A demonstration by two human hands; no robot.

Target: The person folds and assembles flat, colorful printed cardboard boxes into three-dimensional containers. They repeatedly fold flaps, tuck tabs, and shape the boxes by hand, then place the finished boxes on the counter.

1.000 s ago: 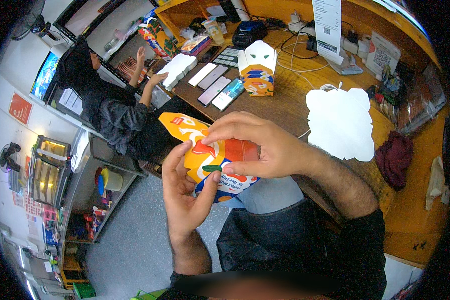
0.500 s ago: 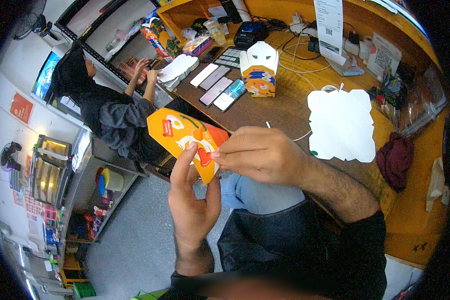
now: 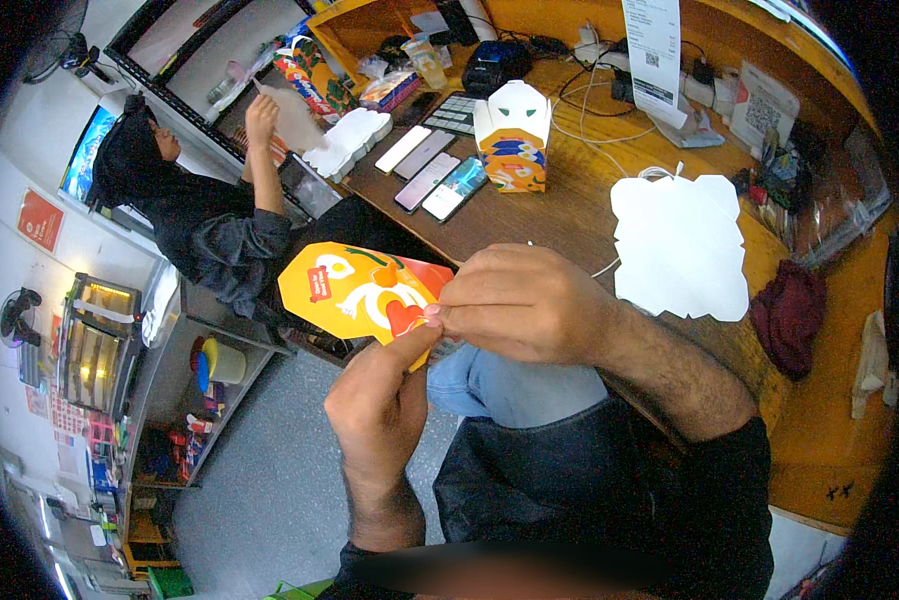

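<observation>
Centrally, a yellow-and-red printed cardboard carton (image 3: 355, 290) is held up just beside the near edge of a brown wooden desk (image 3: 500, 220). The left hand (image 3: 380, 395) grasps its near edge; the right hand (image 3: 520, 305) appears to pinch it beside the red part, although the exact fingertip contact is partly hidden. On the desk lie four flat rectangular phones (image 3: 430, 183) and, toward its right side, a flat white notched-edge cardboard piece (image 3: 680, 245); an upright white-and-orange cardboard box (image 3: 513, 140) stands farther back

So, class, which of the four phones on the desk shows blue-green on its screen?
The rightmost phone of the group; the other three phones look plain white, grey and pinkish.
</observation>
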